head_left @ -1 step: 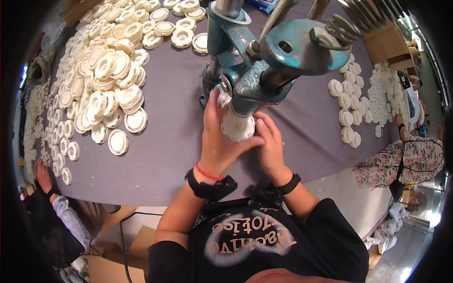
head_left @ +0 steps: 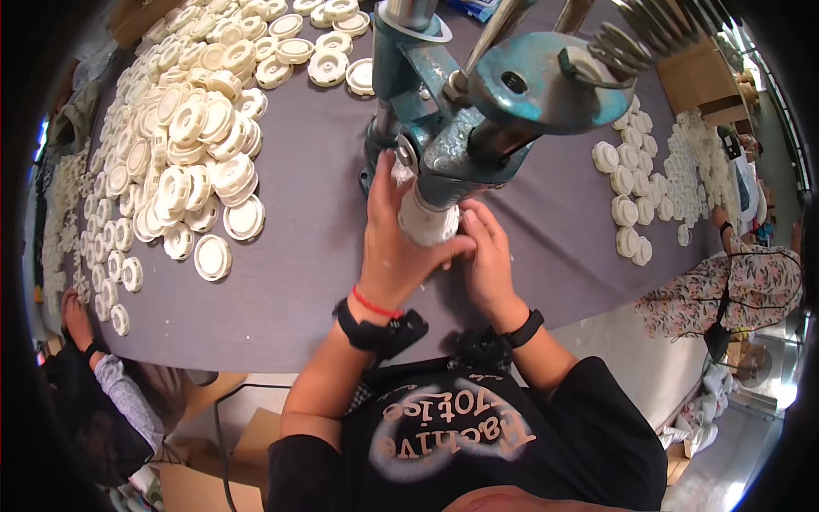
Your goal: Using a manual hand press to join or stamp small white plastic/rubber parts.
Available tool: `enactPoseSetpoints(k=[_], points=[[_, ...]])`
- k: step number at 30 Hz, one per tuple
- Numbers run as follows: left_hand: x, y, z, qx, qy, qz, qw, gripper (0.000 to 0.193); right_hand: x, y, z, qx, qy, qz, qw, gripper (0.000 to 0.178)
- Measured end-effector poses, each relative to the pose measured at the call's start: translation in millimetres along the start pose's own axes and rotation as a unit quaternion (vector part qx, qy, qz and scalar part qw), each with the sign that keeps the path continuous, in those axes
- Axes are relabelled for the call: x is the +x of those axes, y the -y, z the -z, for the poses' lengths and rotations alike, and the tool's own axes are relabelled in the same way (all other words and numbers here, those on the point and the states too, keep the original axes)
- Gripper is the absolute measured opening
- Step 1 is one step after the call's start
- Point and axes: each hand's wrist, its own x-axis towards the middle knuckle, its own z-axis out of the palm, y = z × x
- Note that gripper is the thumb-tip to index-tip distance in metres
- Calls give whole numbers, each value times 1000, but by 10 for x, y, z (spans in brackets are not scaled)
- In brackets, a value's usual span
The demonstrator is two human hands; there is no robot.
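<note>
A white round plastic cap (head_left: 428,220) sits directly under the ram of a green metal hand press (head_left: 452,171). My left hand (head_left: 391,247) curls round the cap's left and near sides. Its index finger reaches up beside the press, and its thumb crosses below the cap toward my right hand. Bent fingers of my right hand (head_left: 492,260) lie at the cap's right edge. The cap's underside and some fingertips are hidden.
A big heap of white round caps (head_left: 183,128) covers the table's left side. Smaller groups of white caps (head_left: 631,179) lie to the right. The press's coil spring (head_left: 627,51) juts out at upper right. Other people's hands (head_left: 77,317) rest at the table's edges, one person on each side.
Very little differs. The cap and my hands sit slightly higher, and my left hand has shifted a touch. The press looks almost the same.
</note>
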Motion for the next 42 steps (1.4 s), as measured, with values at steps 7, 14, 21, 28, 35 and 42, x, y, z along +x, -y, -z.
enactPoseSetpoints(k=[7,14,21,28,35,42], points=[[233,192,-24,218,37,-66,973,67,197,231,138,-202,3,-28,979,33],[239,168,187,160,109,-27,981,70,444,1063,350,-255,-120,319,905,26],[186,213,55,167,53,-2,984,74,919,2363,130,-281,-108,566,768,33],[115,315,-6,207,45,23,977,75,614,2935,234,-337,-71,389,854,51],[79,276,80,239,-9,-19,971,77,-494,2299,294,-348,241,-156,892,87],[116,339,-9,208,66,-33,975,116,19,85,737,-587,-24,178,790,70]])
